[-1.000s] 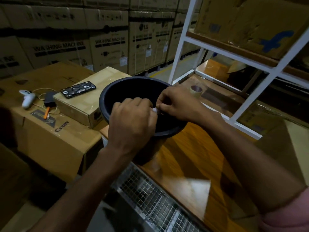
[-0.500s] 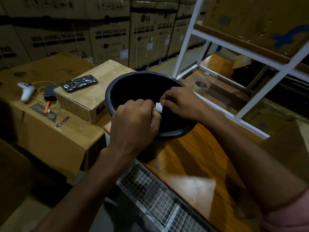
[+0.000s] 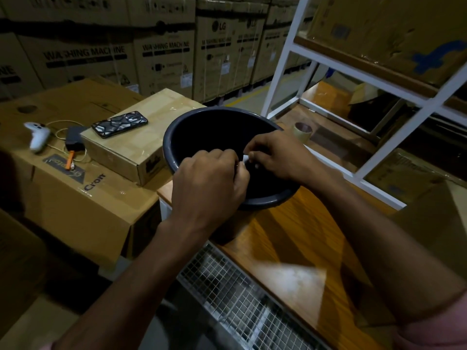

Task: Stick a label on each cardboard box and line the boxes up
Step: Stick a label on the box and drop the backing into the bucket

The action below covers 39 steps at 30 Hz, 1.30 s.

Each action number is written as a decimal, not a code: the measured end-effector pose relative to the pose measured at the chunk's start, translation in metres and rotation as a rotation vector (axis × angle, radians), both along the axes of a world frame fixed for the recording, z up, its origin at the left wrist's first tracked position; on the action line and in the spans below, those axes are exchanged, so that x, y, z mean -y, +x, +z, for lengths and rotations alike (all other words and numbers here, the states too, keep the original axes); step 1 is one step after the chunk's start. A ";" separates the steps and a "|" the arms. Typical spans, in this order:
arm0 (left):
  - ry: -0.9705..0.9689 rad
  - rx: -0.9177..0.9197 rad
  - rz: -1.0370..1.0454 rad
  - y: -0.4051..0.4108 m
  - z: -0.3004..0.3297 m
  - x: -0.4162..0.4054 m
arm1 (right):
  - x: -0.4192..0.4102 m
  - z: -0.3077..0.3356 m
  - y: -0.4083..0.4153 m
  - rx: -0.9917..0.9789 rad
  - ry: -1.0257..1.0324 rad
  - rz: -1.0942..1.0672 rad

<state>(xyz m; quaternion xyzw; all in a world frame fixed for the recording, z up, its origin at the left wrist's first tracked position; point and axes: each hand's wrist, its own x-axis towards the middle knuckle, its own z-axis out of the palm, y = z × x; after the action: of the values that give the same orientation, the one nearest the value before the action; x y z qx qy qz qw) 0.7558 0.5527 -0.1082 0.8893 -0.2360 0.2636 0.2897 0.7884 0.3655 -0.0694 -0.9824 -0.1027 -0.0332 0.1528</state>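
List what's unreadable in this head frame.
- White label: only a sliver shows between the left hand and right hand; each grip's fingertips are hidden.
- Dark bucket: interior too dark to see contents.
- Small cardboard box: side print too small and dim.
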 end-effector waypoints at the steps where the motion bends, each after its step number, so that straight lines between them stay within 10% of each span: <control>1: 0.001 0.001 0.001 0.000 0.000 0.000 | 0.000 0.000 -0.001 -0.004 0.003 -0.009; 39: 0.095 -0.166 -0.039 0.004 0.019 0.000 | 0.011 0.040 -0.043 -0.489 0.193 0.225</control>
<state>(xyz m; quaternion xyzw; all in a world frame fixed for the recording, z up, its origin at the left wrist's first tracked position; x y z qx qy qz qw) 0.7596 0.5523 -0.0889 0.9161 -0.2409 0.1719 0.2706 0.7457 0.3546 -0.0294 -0.9246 -0.1676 0.2124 0.2683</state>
